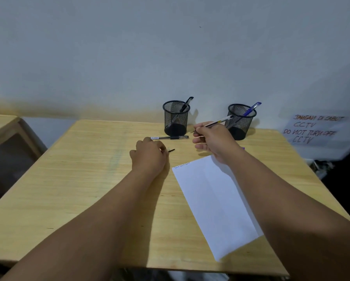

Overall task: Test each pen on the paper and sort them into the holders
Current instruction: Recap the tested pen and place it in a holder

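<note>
My right hand [210,138] grips an uncapped black pen [220,121], tip pointing left, in front of the right mesh holder [241,122], which has a blue pen [252,109] in it. My left hand [148,157] rests on the table, fingers closed on a small black pen cap [171,150]. The left mesh holder [176,118] contains a black pen [187,103]. Another capped black pen [170,137] lies flat in front of the left holder. The white paper [212,199] lies at the right, with small scribbles at its top left corner.
The wooden table [89,179] stands against a white wall. A handwritten CCTV notice [312,128] hangs at the right. Another wooden piece of furniture [5,134] stands to the left. A small purple thing [243,148] shows behind my right wrist.
</note>
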